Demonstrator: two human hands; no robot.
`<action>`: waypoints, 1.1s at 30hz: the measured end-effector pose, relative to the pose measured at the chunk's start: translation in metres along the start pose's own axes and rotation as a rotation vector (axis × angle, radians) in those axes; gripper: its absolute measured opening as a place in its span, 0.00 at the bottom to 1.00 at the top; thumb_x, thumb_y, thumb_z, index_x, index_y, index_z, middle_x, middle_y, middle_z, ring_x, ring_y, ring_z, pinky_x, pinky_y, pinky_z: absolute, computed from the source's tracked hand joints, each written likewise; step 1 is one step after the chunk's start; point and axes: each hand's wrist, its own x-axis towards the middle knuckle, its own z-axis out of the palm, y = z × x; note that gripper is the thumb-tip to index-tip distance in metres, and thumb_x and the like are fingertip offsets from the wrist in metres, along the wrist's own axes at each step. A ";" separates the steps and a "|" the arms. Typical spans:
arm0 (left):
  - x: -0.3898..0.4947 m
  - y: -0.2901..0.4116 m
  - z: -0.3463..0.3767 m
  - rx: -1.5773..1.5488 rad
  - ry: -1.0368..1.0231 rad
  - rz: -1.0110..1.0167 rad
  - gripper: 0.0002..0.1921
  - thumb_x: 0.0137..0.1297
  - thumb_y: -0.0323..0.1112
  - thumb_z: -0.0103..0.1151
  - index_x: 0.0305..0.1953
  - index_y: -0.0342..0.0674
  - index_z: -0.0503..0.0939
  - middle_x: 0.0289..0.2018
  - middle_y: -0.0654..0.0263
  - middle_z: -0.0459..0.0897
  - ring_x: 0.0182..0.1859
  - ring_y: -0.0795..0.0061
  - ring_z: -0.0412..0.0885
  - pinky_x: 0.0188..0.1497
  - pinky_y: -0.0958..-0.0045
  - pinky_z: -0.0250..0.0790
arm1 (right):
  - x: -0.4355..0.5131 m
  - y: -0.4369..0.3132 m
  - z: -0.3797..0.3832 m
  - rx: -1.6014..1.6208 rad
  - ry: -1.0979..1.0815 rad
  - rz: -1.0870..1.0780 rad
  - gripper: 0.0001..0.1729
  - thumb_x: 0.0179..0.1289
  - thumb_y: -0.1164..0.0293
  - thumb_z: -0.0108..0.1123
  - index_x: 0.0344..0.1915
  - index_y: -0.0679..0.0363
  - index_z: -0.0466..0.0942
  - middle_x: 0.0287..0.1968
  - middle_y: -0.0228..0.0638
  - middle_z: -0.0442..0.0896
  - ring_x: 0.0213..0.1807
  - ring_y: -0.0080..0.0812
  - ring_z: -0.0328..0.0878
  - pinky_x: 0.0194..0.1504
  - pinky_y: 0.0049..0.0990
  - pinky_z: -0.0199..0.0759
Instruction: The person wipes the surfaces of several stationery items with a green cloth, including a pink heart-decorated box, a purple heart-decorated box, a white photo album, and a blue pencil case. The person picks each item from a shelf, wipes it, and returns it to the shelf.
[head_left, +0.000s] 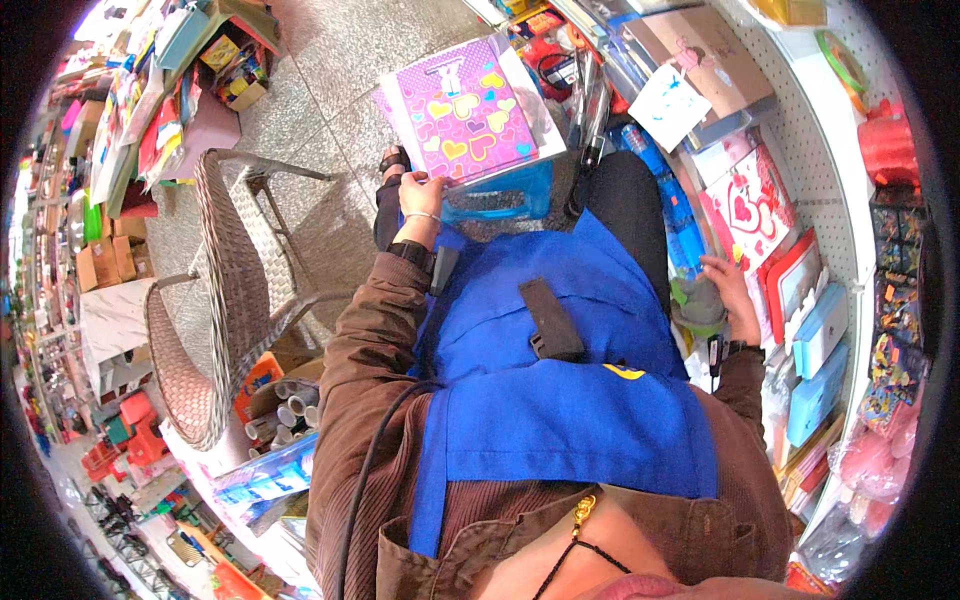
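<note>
My left hand (421, 201) rests at the near left corner of a purple gift bag (469, 112) printed with colourful hearts, its fingers at the bag's edge. The bag lies flat on a white surface above a blue plastic stool (499, 196). On the right, my right hand (731, 296) reaches beside the shelf, next to a grey-green cloth (697, 306); whether it grips the cloth cannot be told. Near its fingers are blue packages (679, 225) and a white card or bag with red hearts (750, 206).
A woven wicker chair (232, 277) stands on the tiled floor at left. Behind it is a box of rolled tubes (289, 412). A pegboard shelf at right holds a brown box (697, 60), a red-framed item (791, 285) and light blue boxes (821, 330).
</note>
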 end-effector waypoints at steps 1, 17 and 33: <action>0.006 0.002 0.002 0.001 0.053 0.063 0.22 0.47 0.38 0.67 0.41 0.32 0.74 0.35 0.54 0.79 0.36 0.59 0.78 0.40 0.66 0.72 | -0.005 -0.011 0.002 -0.059 0.010 -0.053 0.19 0.61 0.68 0.58 0.51 0.64 0.77 0.33 0.32 0.83 0.39 0.22 0.76 0.45 0.21 0.66; 0.025 0.008 0.036 -0.040 0.140 0.151 0.39 0.62 0.51 0.54 0.66 0.33 0.51 0.63 0.42 0.58 0.65 0.44 0.58 0.66 0.55 0.52 | 0.117 -0.274 0.290 -0.782 -0.324 -1.034 0.28 0.54 0.63 0.63 0.56 0.56 0.72 0.54 0.41 0.76 0.58 0.46 0.72 0.58 0.39 0.65; 0.018 0.021 0.026 0.008 0.079 0.069 0.40 0.62 0.48 0.56 0.67 0.34 0.49 0.66 0.42 0.52 0.64 0.42 0.58 0.65 0.54 0.55 | 0.215 -0.268 0.370 -1.001 0.278 -0.905 0.32 0.61 0.61 0.53 0.65 0.51 0.61 0.68 0.53 0.55 0.69 0.57 0.51 0.65 0.52 0.48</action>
